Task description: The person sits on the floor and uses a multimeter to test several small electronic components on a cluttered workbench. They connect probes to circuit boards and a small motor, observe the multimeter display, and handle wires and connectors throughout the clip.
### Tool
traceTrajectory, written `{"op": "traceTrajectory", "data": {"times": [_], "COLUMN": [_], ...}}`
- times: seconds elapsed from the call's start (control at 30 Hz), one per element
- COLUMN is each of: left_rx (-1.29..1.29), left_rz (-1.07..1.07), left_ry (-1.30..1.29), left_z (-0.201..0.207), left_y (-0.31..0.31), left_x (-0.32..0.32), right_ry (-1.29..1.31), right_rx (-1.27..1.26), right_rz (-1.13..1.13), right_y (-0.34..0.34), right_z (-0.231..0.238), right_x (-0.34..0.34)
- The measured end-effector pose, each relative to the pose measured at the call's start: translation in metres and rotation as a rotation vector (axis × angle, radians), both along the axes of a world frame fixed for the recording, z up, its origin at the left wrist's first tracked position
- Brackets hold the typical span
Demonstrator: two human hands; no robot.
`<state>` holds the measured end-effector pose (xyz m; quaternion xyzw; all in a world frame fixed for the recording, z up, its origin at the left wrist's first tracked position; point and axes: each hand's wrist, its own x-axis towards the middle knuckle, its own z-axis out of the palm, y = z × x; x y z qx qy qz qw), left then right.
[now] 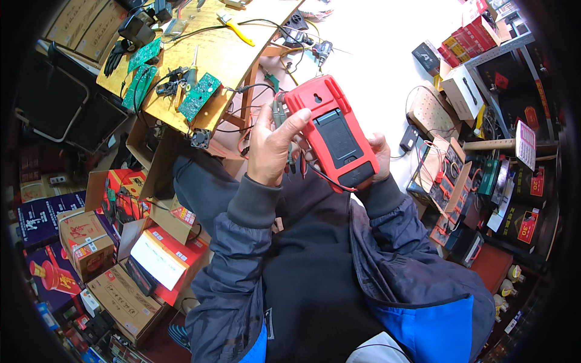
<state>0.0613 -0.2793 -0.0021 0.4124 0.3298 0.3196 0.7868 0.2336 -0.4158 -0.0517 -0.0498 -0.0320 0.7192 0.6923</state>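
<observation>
A red handheld meter point(358, 136) is held up in front of me with its back showing, a dark panel in the middle and a keyhole slot near the top. My left hand point(269, 148) grips its left side, thumb lying on the red casing. The fingers of that hand also gather several clip-ended test leads point(279, 114), partly hidden behind the thumb. Along the lower right edge, my right hand point(380, 156) holds the meter, its fingers mostly hidden behind the casing. A red and black cable point(330, 180) loops under the meter's lower end.
On the wooden table point(224, 57) at upper left lie green circuit boards point(200, 97), yellow-handled pliers point(237, 29) and tangled cables. Open cartons and boxes point(85, 239) crowd the left floor. Batteries point(448, 175) in a carton and shelves with boxes stand at right.
</observation>
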Motion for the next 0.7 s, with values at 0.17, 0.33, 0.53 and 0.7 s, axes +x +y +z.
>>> {"op": "traceTrajectory", "data": {"times": [0.17, 0.33, 0.53, 0.7], "left_rx": [0.003, 0.054, 0.041, -0.038], "left_rz": [0.013, 0.144, 0.127, 0.163], "left_ry": [-0.017, -0.097, 0.016, -0.038], "left_z": [-0.006, -0.007, -0.016, -0.027], "left_y": [0.002, 0.0, 0.005, 0.001], "left_x": [-0.005, -0.007, -0.012, -0.008], "right_ry": [-0.109, -0.742, -1.408, -1.87], "right_rx": [-0.068, -0.328, -0.276, -0.088], "right_rz": [-0.048, -0.079, -0.233, -0.131], "right_y": [-0.002, 0.007, 0.009, 0.006], "right_z": [-0.018, -0.007, 0.041, 0.064], "right_x": [0.001, 0.009, 0.019, 0.014]}}
